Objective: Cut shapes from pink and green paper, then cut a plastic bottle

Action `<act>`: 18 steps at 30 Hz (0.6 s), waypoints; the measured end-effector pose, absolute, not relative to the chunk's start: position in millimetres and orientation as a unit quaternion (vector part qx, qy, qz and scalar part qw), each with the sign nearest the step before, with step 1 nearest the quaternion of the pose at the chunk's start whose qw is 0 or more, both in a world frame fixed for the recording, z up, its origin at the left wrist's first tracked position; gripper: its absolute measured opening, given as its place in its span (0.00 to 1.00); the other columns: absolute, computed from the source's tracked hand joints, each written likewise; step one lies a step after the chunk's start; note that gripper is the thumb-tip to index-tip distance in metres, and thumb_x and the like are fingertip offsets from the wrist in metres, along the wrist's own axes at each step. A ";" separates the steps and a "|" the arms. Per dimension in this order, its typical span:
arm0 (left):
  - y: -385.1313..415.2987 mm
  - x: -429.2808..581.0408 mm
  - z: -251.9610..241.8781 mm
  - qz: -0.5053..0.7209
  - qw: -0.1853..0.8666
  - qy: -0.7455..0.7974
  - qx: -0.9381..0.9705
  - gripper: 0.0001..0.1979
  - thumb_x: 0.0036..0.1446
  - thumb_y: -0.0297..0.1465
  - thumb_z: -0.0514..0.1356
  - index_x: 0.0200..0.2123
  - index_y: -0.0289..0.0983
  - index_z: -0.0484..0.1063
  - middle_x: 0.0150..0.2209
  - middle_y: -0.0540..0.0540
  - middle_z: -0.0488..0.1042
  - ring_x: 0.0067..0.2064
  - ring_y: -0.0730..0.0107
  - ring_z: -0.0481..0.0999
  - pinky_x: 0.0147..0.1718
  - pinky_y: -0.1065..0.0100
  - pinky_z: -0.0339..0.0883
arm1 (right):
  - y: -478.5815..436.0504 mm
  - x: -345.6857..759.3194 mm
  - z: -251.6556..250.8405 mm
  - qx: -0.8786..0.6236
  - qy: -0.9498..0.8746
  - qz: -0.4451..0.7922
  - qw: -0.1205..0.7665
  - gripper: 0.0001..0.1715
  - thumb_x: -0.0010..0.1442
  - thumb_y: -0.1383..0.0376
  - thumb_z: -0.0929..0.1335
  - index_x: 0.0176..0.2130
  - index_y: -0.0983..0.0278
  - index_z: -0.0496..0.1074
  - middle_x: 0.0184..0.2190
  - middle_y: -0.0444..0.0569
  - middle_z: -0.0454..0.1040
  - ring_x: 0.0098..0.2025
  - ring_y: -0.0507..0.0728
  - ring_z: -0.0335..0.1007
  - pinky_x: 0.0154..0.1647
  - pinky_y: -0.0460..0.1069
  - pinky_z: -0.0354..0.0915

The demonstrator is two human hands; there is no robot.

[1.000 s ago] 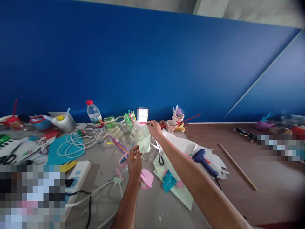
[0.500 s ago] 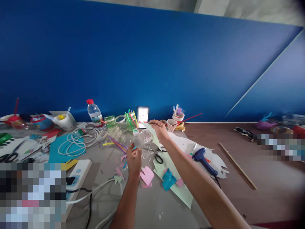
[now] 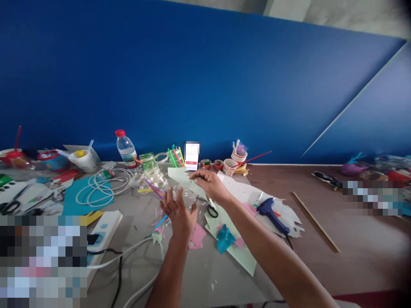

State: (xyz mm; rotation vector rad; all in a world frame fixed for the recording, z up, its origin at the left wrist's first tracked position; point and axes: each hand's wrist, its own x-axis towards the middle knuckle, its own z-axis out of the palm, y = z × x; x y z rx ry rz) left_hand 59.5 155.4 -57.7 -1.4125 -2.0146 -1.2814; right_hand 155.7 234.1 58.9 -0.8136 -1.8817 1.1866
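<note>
My right hand [image 3: 212,187] pinches a pale green sheet of paper [image 3: 178,173] by its edge, above the middle of the table. In front of it, my left hand [image 3: 180,214] has its fingers spread and holds nothing that I can see. A clear plastic piece [image 3: 189,196] lies just behind the left fingers, partly hidden; whether they touch it I cannot tell. Black-handled scissors [image 3: 212,210] lie below my right hand. A pink paper cutout [image 3: 197,236] rests beside my left wrist. Under the right forearm is another pale green sheet [image 3: 239,252] with a blue scrap [image 3: 225,238] on it.
A blue glue gun [image 3: 272,216] lies on white paper [image 3: 292,218] to the right, near a wooden stick [image 3: 316,221]. A phone [image 3: 192,155] stands at the back. On the left are a bottle [image 3: 126,149], a coiled white cable [image 3: 93,190] and a power strip [image 3: 105,231].
My right hand has moved the pale green paper left and lower. My left hand has gone from curled fingers to spread ones, shifting slightly right.
</note>
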 end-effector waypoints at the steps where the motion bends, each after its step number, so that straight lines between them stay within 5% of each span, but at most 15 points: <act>1: 155.1 59.3 -57.3 -0.449 0.196 -0.712 -0.503 0.33 0.51 0.34 0.64 0.59 0.31 0.60 0.62 0.24 0.57 0.67 0.39 0.49 0.60 0.38 0.44 | 236.1 155.5 58.2 -0.340 -0.718 0.465 0.390 0.13 0.50 0.66 0.63 0.34 0.65 0.75 0.32 0.45 0.75 0.33 0.53 0.67 0.36 0.47 0.60; 8: 152.7 58.9 -54.8 -0.434 0.192 -0.708 -0.523 0.33 0.51 0.27 0.62 0.60 0.33 0.59 0.59 0.30 0.66 0.67 0.39 0.48 0.60 0.35 0.38 | 258.4 167.6 53.4 -0.370 -0.616 0.481 0.502 0.12 0.47 0.63 0.65 0.32 0.64 0.74 0.29 0.45 0.73 0.29 0.53 0.63 0.30 0.47 0.56; 18: 150.3 68.0 -54.2 -0.461 0.162 -0.632 -0.602 0.31 0.49 0.23 0.62 0.58 0.37 0.63 0.59 0.35 0.67 0.68 0.44 0.48 0.63 0.39 0.37 | 275.1 227.6 60.8 -0.424 -0.569 0.446 0.546 0.13 0.41 0.60 0.69 0.29 0.64 0.73 0.28 0.46 0.74 0.30 0.53 0.65 0.31 0.47 0.57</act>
